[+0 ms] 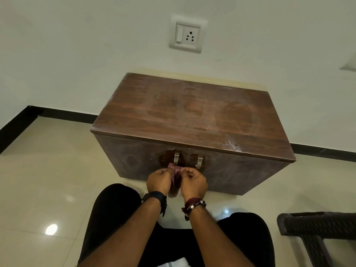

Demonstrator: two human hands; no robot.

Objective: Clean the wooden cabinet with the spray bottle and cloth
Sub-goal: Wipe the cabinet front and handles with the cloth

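A person sits on a glossy cream tiled floor point(48, 180), black-trousered knees point(115, 205) spread in the foreground. A dark woven plastic chair point(317, 226) shows at the lower right. Both forearms reach forward. The left hand point(159, 181), with a black wristwatch point(156, 199) on its wrist, and the right hand point(193, 183), wearing dark red beaded bracelets point(193, 205), are close together, each grip pinched on the top edge of a small reddish-purple patterned cloth point(176, 174) that hangs between them.

The cloth is held just in front of a low dark brown wooden cabinet point(192, 116), near its two metal door handles point(176, 158). The cabinet top shows pale streaks, and darker patches surround the handles. Behind it stands a pale wall with a black skirting strip point(63, 113) and a white switch-and-socket plate point(185, 36).
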